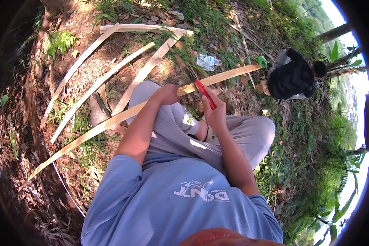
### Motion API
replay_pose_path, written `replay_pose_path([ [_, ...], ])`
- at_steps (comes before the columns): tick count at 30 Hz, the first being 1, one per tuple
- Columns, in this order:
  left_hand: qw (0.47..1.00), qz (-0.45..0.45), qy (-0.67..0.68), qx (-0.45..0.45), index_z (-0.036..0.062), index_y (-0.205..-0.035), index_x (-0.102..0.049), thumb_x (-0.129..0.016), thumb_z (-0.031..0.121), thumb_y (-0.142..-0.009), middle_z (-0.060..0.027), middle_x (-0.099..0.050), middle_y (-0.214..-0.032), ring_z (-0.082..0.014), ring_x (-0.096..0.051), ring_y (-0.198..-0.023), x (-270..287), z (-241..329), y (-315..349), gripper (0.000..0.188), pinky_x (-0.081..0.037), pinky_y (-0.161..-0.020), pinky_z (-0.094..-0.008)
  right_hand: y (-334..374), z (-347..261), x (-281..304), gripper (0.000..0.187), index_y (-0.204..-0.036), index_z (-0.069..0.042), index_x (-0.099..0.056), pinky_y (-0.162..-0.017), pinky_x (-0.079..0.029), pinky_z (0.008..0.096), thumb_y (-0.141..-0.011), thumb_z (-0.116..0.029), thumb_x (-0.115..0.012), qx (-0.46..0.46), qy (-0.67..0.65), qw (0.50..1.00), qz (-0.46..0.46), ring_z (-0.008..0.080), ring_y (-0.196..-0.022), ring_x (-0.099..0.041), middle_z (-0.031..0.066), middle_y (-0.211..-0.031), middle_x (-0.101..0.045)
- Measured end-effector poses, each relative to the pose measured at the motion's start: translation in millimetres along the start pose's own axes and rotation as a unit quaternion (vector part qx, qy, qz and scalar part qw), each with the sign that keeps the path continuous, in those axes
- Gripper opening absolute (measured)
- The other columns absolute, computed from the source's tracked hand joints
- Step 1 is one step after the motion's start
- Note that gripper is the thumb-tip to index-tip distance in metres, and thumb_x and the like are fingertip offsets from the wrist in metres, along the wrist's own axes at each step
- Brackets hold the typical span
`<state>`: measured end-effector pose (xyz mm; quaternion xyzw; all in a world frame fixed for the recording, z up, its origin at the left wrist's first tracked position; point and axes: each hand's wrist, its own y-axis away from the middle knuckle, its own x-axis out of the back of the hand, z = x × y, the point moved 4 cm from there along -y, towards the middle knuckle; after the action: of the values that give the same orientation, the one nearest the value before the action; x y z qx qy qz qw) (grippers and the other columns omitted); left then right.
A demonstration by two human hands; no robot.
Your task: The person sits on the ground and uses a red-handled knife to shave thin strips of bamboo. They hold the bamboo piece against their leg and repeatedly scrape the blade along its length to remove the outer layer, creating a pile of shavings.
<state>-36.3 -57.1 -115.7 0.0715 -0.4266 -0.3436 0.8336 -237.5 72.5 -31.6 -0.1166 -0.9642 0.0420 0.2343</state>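
A long pale wooden strip lies slantwise across my lap, from the lower left to the far right. My left hand is closed around it near its middle. Just right of that hand, the strip's surface has a rough, chipped patch. My right hand grips the red handle of a long-bladed knife at the strip's right part. The narrow dark blade runs up and to the left beyond the strip; whether its edge touches the wood I cannot tell.
Several more pale strips lie on the leaf-strewn ground ahead and to the left. A white packet rests among the grass. Another person in dark clothing sits at the right, near the strip's far end. A tree trunk base rises at the left.
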Motion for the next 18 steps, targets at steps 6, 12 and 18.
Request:
replay_pose_path([
  [6,0.999,-0.024,0.038,-0.009,-0.0021,-0.113,-0.079,-0.077,0.022,-0.082,-0.0258,-0.08,-0.105,-0.0405,-0.079,-0.099,3.3,-15.0,-8.5,0.039,-0.059,-0.091,-0.0494,-7.2,7.7,-6.7,0.045,-0.152,-0.005,-0.068,-0.082,-0.057,0.0322,-0.107,-0.011,-0.07,-0.004,-0.019,1.0,-0.005,0.0168,-0.085,-0.071,0.0181,-0.109,-0.082],
  [12,0.995,-0.043,0.087,-0.012,-0.0042,-0.108,-0.078,-0.075,0.023,-0.082,-0.0251,-0.08,-0.098,-0.0384,-0.078,-0.09,1.7,-22.7,-12.5,0.038,-0.058,-0.085,-0.0487,109.7,-41.9,88.6,0.047,-0.154,-0.005,-0.066,-0.093,-0.056,0.0306,-0.107,-0.009,-0.069,-0.155,0.045,0.986,-0.038,0.0138,-0.1,-0.072,0.0183,-0.12,-0.081],
  [18,0.999,0.04,-0.011,-0.001,0.0033,-0.115,-0.079,-0.068,0.022,-0.086,-0.0235,-0.08,-0.114,-0.0417,-0.077,-0.106,-3.4,-10.5,-5.0,0.036,-0.06,-0.094,-0.0503,145.7,-76.3,133.3,0.045,-0.152,-0.001,-0.066,-0.095,-0.056,0.0303,-0.108,-0.008,-0.068,-0.138,0.065,0.987,-0.052,0.0138,-0.102,-0.072,0.0168,-0.119,-0.082],
])
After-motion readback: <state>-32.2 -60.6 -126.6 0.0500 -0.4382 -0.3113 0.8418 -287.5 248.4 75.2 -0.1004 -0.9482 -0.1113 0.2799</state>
